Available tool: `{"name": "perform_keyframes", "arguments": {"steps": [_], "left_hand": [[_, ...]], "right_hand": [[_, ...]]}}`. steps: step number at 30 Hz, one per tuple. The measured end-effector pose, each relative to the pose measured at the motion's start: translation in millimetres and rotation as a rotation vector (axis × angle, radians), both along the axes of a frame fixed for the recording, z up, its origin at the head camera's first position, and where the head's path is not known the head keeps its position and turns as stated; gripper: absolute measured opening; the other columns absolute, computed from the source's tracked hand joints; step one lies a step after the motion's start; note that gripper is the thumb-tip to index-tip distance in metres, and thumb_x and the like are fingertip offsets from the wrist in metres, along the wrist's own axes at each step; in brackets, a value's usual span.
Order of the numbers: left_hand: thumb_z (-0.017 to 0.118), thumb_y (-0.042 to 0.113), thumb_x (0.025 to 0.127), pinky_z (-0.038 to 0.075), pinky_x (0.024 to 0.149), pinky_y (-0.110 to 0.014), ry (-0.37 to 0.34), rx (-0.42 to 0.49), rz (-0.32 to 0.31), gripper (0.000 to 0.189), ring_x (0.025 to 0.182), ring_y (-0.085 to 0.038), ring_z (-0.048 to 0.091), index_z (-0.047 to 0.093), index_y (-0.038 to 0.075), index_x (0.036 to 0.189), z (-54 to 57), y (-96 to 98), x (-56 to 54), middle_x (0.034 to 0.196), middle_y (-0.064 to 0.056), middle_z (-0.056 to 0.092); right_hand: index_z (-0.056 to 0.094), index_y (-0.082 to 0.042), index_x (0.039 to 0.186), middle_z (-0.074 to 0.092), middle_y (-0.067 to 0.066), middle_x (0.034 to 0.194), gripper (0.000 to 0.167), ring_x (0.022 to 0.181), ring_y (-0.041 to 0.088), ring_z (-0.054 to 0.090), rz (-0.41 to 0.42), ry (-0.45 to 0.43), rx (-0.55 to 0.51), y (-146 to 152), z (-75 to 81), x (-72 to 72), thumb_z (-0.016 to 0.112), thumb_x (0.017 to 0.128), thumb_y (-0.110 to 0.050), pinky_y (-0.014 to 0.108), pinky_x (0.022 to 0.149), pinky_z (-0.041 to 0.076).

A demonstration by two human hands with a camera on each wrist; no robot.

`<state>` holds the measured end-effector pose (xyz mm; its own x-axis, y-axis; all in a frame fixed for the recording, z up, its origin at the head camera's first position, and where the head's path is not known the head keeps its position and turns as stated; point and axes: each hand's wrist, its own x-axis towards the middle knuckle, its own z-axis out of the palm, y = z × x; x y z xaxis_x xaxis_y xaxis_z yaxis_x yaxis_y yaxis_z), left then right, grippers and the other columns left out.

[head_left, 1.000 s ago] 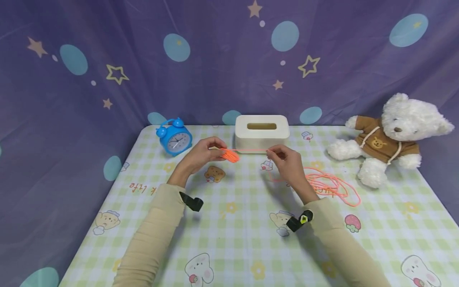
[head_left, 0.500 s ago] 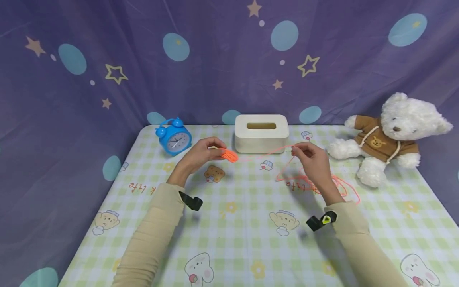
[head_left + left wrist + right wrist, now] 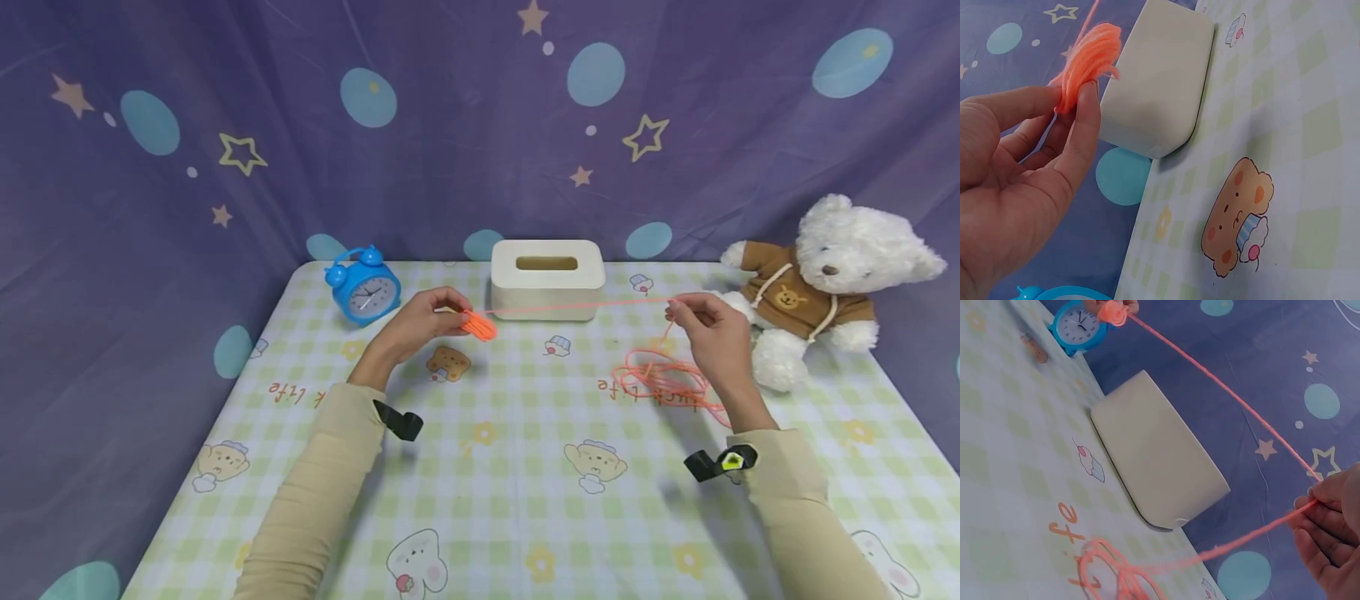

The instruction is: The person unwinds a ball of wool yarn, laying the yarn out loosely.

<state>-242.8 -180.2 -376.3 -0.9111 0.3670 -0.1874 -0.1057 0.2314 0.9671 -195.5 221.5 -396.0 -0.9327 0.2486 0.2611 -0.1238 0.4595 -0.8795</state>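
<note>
My left hand (image 3: 426, 323) pinches a small bundle of looped orange yarn (image 3: 1091, 62) between thumb and fingers, above the table. From that bundle a single strand (image 3: 1222, 387) runs taut to the right, passing in front of the white box in the head view. My right hand (image 3: 712, 337) pinches this strand between thumb and fingertips. Below the right fingertips the yarn drops to a loose tangle of yarn (image 3: 663, 379) lying on the tablecloth, partly behind the right hand and wrist in the head view.
A white tissue box (image 3: 547, 283) stands at the back centre of the checked tablecloth (image 3: 480, 500). To its left is a blue alarm clock (image 3: 366, 287). A white teddy bear (image 3: 817, 292) in a brown hoodie sits at the right, close behind the right hand. A purple curtain (image 3: 465, 150) hangs behind.
My right hand has moved to the right, away from the left. The strand between the hands grew longer, sagging midway and now taut. My left hand has stayed in place with the bundle.
</note>
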Motion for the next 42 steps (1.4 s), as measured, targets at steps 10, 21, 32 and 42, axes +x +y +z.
{"name": "perform_keyframes", "arguments": {"steps": [10,21,32,42], "left_hand": [[0.058,0.006,0.095,0.055,0.087,-0.034,-0.007,-0.002,-0.014,0.018,0.095,-0.021,0.065,0.058,0.0,0.112,1.3,-0.8,1.7,0.114,-0.014,0.056],[0.056,0.006,0.096,0.053,0.092,-0.038,-0.02,-0.015,0.01,0.016,0.095,-0.021,0.065,0.058,0.001,0.11,0.3,-4.1,1.0,0.116,-0.014,0.055],[0.055,0.005,0.096,0.047,0.099,-0.049,0.0,-0.01,0.007,0.017,0.092,-0.02,0.065,0.058,-0.001,0.111,-1.4,-5.8,-1.6,0.114,-0.014,0.056],[0.055,0.005,0.096,0.053,0.092,-0.039,0.014,-0.012,0.003,0.016,0.093,-0.019,0.065,0.058,-0.001,0.111,1.5,-4.5,0.9,0.114,-0.014,0.056]], "right_hand": [[0.07,-0.005,0.105,0.066,-0.019,0.082,0.029,0.076,-0.004,0.063,-0.089,0.031,-0.021,9,5.8,1.6,0.065,0.091,-0.031,0.009,0.071,0.048],[0.069,0.001,0.102,0.065,-0.022,0.073,0.023,0.07,-0.003,0.062,-0.183,0.112,-0.111,31,12.3,4.9,0.066,0.091,-0.02,0.01,0.065,0.045],[0.07,-0.004,0.102,0.061,-0.031,0.07,0.027,0.067,-0.011,0.058,-0.171,-0.001,0.031,45,8.6,12.4,0.067,0.09,-0.028,0.007,0.061,0.043],[0.067,-0.005,0.105,0.072,0.013,0.09,0.028,0.073,0.005,0.061,0.172,-0.216,0.512,49,-11.7,20.5,0.055,0.098,-0.029,0.03,0.066,0.047]]}}
